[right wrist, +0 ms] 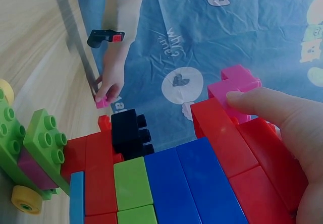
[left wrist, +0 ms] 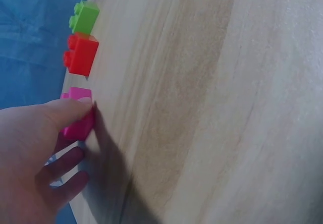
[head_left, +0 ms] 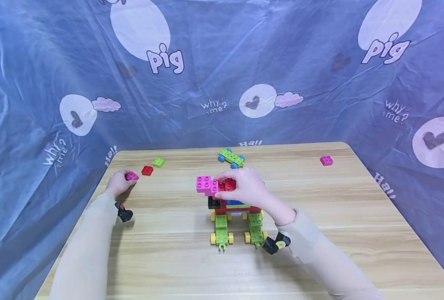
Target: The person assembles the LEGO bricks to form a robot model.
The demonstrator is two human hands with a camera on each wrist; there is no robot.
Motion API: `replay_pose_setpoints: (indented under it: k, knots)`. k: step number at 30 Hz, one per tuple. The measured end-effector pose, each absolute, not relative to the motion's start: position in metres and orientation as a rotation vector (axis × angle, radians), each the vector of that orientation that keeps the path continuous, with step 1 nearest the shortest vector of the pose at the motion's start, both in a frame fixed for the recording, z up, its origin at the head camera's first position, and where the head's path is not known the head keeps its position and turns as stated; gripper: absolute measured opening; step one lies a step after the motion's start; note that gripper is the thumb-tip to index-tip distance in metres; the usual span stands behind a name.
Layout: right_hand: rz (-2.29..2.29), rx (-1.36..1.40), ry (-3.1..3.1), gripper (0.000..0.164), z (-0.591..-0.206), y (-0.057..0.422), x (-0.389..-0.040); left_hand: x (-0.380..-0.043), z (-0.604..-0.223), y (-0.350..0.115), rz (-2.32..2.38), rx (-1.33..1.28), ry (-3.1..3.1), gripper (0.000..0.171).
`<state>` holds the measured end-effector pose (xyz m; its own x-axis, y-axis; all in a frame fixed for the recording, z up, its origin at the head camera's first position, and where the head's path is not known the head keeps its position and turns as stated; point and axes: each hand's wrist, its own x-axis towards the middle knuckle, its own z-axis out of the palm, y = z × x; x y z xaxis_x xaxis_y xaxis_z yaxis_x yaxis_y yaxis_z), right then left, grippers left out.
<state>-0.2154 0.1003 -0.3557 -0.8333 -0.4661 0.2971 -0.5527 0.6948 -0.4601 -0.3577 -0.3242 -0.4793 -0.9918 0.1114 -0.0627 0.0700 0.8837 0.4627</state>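
Note:
At the table's left edge my left hand [head_left: 118,183] pinches a pink toy brick [left wrist: 81,126] between thumb and fingers, with other fingers bent below it. My right hand [head_left: 249,186] grips the top of a built brick model [right wrist: 186,183], thumb on its pink end. That top row is red bricks [right wrist: 224,138] with stepped pink bricks [head_left: 203,183] jutting out to the left. Blue, lime and red layers lie beneath, and a black brick [right wrist: 126,133] sticks out at one side. The model stands on lime wheeled bases [head_left: 221,234] with yellow wheels; my right hand partly covers it.
Beyond my left hand lie a red brick [head_left: 147,170] and a lime brick [head_left: 158,162]. A lime car base [head_left: 231,158] with blue wheels sits at the back middle. Another pink brick [head_left: 326,160] lies back right. A blue printed curtain [head_left: 214,75] surrounds the wooden table [head_left: 169,258].

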Motion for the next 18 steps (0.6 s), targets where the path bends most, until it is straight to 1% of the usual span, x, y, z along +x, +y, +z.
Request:
replay_pose_setpoints:
  k: [3, 10, 18]
  knots:
    - [0.828, 0.836, -2.742, 0.039, -0.355, 0.1, -0.215, -0.358, -0.478, -0.324, 0.761, 0.155, 2.939, 0.044]
    - [0.825, 0.845, -2.738, 0.039, -0.353, 0.1, -0.215, -0.357, -0.472, -0.324, 0.721, 0.223, 2.891, 0.05]
    - [0.826, 0.841, -2.746, 0.039, -0.353, 0.099, -0.215, -0.351, -0.462, -0.321, 0.72, 0.337, 2.789, 0.045]
